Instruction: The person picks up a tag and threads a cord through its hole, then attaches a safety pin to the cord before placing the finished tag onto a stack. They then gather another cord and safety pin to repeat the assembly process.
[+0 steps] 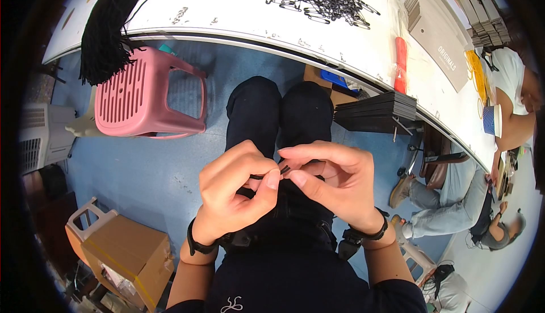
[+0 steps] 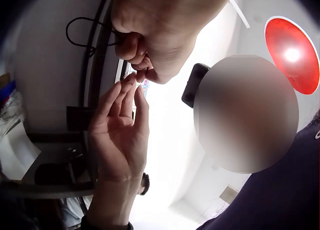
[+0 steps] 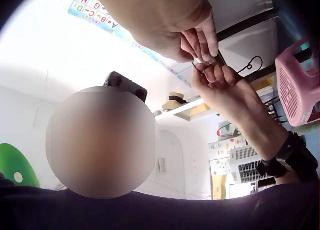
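My left hand [image 1: 235, 185] pinches a thin black cord [image 1: 285, 170] between thumb and curled forefinger, above the lap. Two short dark ends stick out past the left thumb toward the right hand. On the other side of the left hand, the cord forms a loose loop [image 2: 68, 31] in the left wrist view. The fingers of my right hand [image 1: 343, 182] are fairly straight, with thumb and forefinger spread on either side of the short ends. In the right wrist view, the fingertips of both hands meet closely and partly hide the cord.
A white table [image 1: 363, 46] carries a pile of black safety pins [image 1: 335, 6], a red-handled tool [image 1: 401, 63] and grey cards [image 1: 437, 46]. A bundle of black cords [image 1: 108, 46] hangs over its edge by a pink stool [image 1: 122, 94]. A cardboard box [image 1: 128, 256] stands lower left; people sit at right.
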Action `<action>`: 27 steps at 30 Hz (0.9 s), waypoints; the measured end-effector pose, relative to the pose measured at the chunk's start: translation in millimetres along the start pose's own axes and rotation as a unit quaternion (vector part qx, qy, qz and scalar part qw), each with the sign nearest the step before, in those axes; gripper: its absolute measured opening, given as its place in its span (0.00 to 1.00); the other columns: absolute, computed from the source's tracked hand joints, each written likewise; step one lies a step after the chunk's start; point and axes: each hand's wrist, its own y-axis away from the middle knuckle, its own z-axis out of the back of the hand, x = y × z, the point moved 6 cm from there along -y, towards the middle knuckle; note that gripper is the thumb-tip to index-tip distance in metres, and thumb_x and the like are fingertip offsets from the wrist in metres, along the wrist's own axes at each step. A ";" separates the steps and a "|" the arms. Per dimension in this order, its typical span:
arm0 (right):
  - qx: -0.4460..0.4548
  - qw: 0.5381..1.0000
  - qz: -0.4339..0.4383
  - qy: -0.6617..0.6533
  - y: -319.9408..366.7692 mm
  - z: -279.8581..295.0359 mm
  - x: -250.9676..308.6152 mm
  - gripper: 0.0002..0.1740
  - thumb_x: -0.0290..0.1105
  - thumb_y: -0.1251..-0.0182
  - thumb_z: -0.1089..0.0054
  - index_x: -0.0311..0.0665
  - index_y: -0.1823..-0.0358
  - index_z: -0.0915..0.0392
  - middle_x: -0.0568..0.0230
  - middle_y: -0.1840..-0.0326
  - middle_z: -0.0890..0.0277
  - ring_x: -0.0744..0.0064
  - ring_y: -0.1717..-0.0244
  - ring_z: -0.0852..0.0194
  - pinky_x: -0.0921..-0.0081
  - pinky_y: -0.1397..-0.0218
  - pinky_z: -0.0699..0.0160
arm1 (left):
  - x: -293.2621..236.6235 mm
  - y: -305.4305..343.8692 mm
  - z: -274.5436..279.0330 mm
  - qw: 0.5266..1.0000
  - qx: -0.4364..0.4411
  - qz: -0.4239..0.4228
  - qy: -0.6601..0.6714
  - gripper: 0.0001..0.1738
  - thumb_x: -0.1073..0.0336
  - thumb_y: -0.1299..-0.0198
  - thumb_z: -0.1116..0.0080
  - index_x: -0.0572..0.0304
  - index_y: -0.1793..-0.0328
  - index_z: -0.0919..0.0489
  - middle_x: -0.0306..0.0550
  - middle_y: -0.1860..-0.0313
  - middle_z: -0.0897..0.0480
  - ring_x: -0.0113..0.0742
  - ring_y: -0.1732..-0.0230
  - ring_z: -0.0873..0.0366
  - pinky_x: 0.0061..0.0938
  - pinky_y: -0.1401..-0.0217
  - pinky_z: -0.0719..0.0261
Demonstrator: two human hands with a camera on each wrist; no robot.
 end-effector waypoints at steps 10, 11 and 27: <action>0.037 0.997 0.032 0.053 -1.8 -0.8 3.5 0.14 0.19 0.40 0.39 0.29 0.52 0.21 0.56 0.57 0.21 0.73 0.56 0.21 0.79 0.52 0.18 | -0.3 0.0 -0.7 1.000 0.007 -0.003 0.006 0.04 0.81 0.54 0.40 0.67 0.71 0.23 0.41 0.80 0.29 0.22 0.84 0.36 0.16 0.83 0.40; 0.026 0.999 0.028 0.032 -1.8 -0.3 1.5 0.13 0.19 0.40 0.38 0.29 0.52 0.20 0.56 0.58 0.21 0.74 0.57 0.20 0.79 0.53 0.18 | -0.4 0.0 -0.9 1.000 0.008 -0.007 0.004 0.05 0.81 0.54 0.40 0.67 0.71 0.22 0.41 0.80 0.29 0.22 0.84 0.36 0.16 0.83 0.40; -0.031 0.991 0.066 0.116 0.2 2.6 4.9 0.05 0.19 0.42 0.37 0.29 0.64 0.21 0.59 0.62 0.23 0.76 0.64 0.22 0.82 0.60 0.20 | -1.7 1.1 -0.3 0.999 0.009 0.039 -0.027 0.07 0.81 0.55 0.38 0.65 0.70 0.21 0.40 0.79 0.28 0.22 0.83 0.36 0.17 0.82 0.40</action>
